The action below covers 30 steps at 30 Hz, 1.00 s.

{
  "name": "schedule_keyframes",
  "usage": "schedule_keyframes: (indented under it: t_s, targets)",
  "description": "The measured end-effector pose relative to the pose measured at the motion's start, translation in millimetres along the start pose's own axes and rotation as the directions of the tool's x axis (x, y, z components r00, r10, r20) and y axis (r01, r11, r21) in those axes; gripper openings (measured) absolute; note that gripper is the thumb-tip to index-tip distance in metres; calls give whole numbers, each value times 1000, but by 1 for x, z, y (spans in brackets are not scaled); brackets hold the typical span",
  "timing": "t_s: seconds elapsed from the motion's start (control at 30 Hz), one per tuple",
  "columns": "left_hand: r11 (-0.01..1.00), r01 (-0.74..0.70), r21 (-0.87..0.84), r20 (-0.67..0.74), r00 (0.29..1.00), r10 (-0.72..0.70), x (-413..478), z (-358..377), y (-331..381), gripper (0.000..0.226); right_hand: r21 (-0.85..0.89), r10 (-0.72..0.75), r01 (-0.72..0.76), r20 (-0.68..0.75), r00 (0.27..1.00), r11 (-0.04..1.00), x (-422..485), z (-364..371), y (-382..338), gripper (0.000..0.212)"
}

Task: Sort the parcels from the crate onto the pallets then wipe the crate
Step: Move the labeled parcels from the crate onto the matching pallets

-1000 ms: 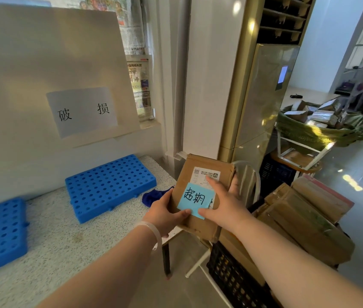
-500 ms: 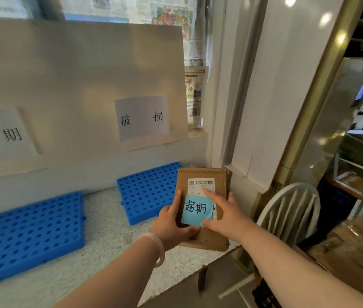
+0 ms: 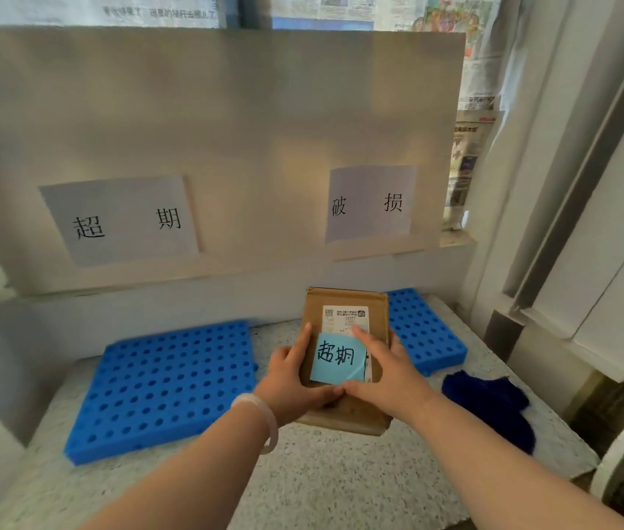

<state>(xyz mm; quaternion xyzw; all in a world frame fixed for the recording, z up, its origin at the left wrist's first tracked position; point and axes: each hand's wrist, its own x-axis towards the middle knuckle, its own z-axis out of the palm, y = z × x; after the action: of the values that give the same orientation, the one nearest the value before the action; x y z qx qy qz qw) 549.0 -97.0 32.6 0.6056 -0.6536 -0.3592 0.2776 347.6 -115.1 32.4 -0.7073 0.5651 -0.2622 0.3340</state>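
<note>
The left hand and right hand grip the box near the right pallet, so it may wrongly land there; its note matches the left sign.

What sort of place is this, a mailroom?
Probably a parcel sorting station, perhaps a courier depot: the left pallet and right pallet lie below paper signs, and the left hand and right hand hold a cardboard parcel with a shipping label.
</note>
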Motion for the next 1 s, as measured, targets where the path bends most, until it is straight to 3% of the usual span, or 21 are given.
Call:
schedule_keyframes:
  t_s: [0.4,0.77,1.0]
  targets:
    - [990,144,-12,-52,988,-144,-1,-92,-99,114,-71,-82,110,316,945,991,85,102,-57,88]
    - [944,318,-89,-185,926,-329,11,-155,-170,110,25,-198,213,490,849,977,174,185,-100,82]
    - [913,385,-133,-186,896,-404,2,-188,-227,108,-12,-153,193,565,811,981,192,252,-124,85]
